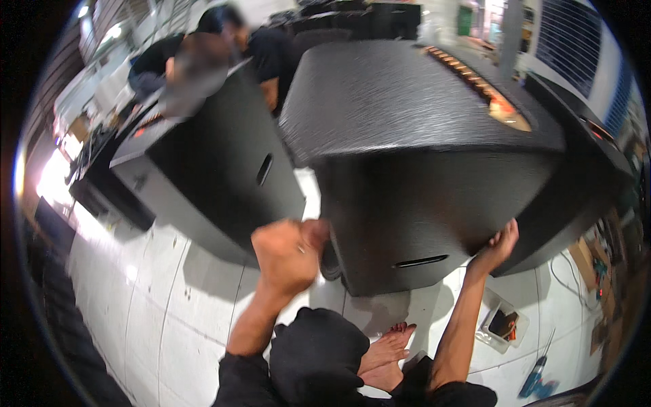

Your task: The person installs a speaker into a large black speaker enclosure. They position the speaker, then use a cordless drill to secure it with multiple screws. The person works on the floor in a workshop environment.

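A large black cabinet point(407, 197) with a rough textured finish stands directly before me. Its near face has a narrow slot point(420, 261) low down, and bare wood shows at a cut-out point(508, 114) on its upper right. My left hand point(288, 254) is closed at the cabinet's left edge, its fingertips hidden from view. Over on the right, my right hand point(500, 245) has its fingers curled at the lower right edge of the same cabinet. Streaks blur the cabinet's top surface.
Another black cabinet point(224, 163) stands at left, and one more point(576, 176) close on the right. On the tiled floor point(196, 292) sit a clear plastic box point(502, 322) with small items and a blue-green power drill point(534, 378). Other people point(264, 54) bend over work at far left.
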{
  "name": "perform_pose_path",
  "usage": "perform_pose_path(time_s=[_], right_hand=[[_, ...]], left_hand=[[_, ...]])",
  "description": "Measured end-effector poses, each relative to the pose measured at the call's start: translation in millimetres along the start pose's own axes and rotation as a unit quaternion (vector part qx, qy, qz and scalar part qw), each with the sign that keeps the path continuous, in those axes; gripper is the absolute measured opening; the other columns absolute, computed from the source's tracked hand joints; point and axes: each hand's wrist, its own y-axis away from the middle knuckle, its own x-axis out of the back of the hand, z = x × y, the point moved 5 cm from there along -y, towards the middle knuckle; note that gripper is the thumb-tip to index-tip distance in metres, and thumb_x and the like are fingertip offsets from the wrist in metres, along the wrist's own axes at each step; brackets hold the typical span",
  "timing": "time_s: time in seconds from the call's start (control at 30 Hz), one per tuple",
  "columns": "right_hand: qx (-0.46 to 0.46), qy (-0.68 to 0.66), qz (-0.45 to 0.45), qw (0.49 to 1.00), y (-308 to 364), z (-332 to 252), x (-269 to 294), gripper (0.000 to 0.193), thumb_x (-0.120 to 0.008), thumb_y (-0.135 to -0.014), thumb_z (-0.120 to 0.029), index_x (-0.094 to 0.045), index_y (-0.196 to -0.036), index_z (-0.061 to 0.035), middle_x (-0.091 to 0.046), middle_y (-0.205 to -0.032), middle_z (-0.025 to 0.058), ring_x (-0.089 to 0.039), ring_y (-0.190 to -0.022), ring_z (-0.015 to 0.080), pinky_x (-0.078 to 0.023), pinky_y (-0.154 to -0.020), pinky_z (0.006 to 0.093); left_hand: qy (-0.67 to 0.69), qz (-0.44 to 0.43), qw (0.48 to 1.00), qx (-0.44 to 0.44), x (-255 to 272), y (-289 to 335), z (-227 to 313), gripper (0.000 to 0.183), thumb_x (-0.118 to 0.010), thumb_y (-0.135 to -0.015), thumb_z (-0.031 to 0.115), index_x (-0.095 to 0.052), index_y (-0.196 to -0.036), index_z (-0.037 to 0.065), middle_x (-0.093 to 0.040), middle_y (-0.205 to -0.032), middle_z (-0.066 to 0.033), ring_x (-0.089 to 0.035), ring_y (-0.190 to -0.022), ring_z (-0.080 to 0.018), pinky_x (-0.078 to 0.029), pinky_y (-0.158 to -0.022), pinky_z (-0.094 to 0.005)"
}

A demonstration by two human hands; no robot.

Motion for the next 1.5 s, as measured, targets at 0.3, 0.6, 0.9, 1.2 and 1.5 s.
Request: perform_pose_path(time_s=[0.3,0.6,0.9,1.2,1.5], right_hand=[[0.140,0.172,-0.115,0.968,124.9,-58.7,-27.4,0.073,-0.056,-0.093,-0.026,-0.016,-0.150,-0.0014,-0.020,-0.154,0.0220,-0.017,-0.144,0.0370,-0.013,-0.117,0.0517],[0.358,0.340,-0.125,0.861,122.5,-43.0,-49.6,0.076,-0.017,-0.098,-0.060,0.002,-0.154,-0.0130,0.006,-0.159,0.0186,0.004,-0.147,0.0372,-0.007,-0.117,0.0564],[0.152,0.141,-0.139,0.968,-0.1,-34.9,-60.1,0.072,-0.028,-0.099,-0.057,-0.018,-0.152,-0.0089,-0.022,-0.153,0.0201,-0.023,-0.142,0.0316,-0.026,-0.113,0.0479],[-0.249,0.260,-0.259,0.896,-110.6,-7.3,-65.8,0.063,-0.034,-0.100,-0.049,-0.030,-0.147,-0.0059,-0.037,-0.143,0.0184,-0.035,-0.134,0.0275,-0.031,-0.109,0.0427],[-0.182,0.049,-0.151,0.970,-70.2,-14.3,28.1,0.051,-0.042,-0.101,-0.038,-0.047,-0.136,-0.0018,-0.056,-0.125,0.0138,-0.053,-0.115,0.0230,-0.042,-0.098,0.0368]], left_hand=[[0.329,0.010,0.867,0.374,-171.3,-165.8,-249.7,0.061,-0.042,-0.097,0.054,-0.073,-0.094,0.002,-0.069,-0.091,-0.0096,-0.064,-0.081,-0.0181,-0.051,-0.063,-0.0309],[0.432,0.008,0.803,0.410,-204.2,-148.3,-213.1,0.065,-0.041,-0.096,0.059,-0.071,-0.089,0.002,-0.068,-0.085,-0.0077,-0.063,-0.077,-0.0174,-0.049,-0.061,-0.0297],[0.393,-0.036,0.854,0.338,-125.7,-84.8,-176.6,0.069,-0.039,-0.097,0.059,-0.061,-0.109,-0.006,-0.063,-0.105,-0.0148,-0.059,-0.094,-0.0231,-0.043,-0.083,-0.0355],[0.206,-0.029,0.940,0.271,-76.3,-12.7,-45.2,0.055,-0.047,-0.101,0.043,-0.061,-0.115,-0.008,-0.058,-0.083,-0.0067,-0.051,-0.079,-0.0145,-0.046,-0.075,-0.0300],[0.213,-0.013,0.957,0.196,-57.9,-1.8,-16.2,0.038,-0.060,-0.097,0.030,-0.066,-0.113,-0.003,-0.064,-0.083,-0.0057,-0.057,-0.079,-0.0115,-0.048,-0.076,-0.0274]])
